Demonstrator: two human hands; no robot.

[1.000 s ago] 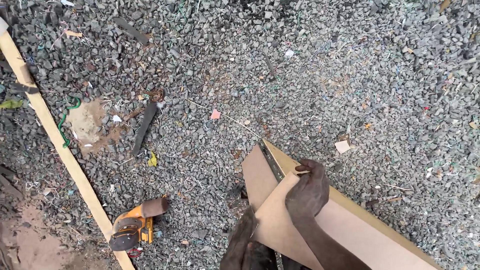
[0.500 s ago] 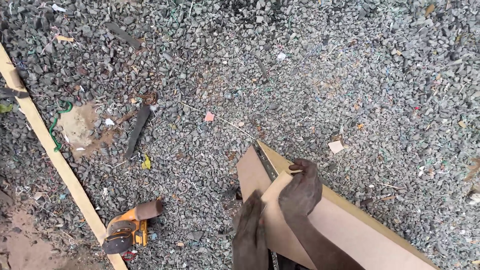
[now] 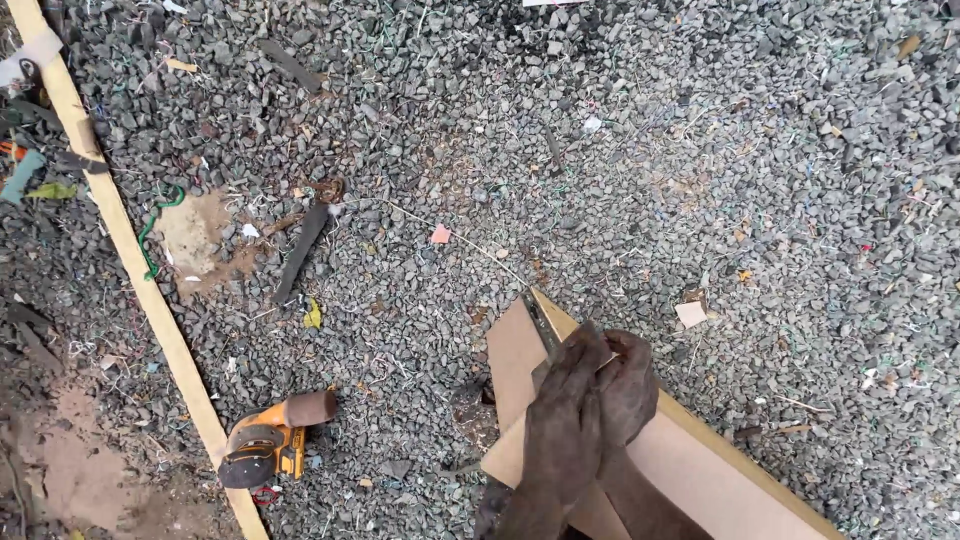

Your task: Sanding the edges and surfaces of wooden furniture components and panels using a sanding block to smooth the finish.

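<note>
Tan wooden boards [image 3: 700, 480] stand on edge at the bottom right, with a narrow dark gap between two panels. My right hand [image 3: 632, 385] is curled over the top edge of the boards near their far end. Beside it and partly over it, my left hand [image 3: 560, 420] lies flat against the face of the near panel [image 3: 515, 350], fingers stretched out together. Both hands look dark and dusty. What the right hand's fingers hold besides the edge is hidden.
Grey gravel [image 3: 600, 150] with small scraps covers the ground. An orange hand sander [image 3: 265, 450] lies at the lower left, against a long pale wooden strip [image 3: 130, 250] running diagonally. A dark flat strip [image 3: 300, 250] and a green cord [image 3: 150, 225] lie near a sandy patch.
My left hand has come up from below and moved onto the panel, next to my right hand. The view has shifted slightly downward and left over the gravel.
</note>
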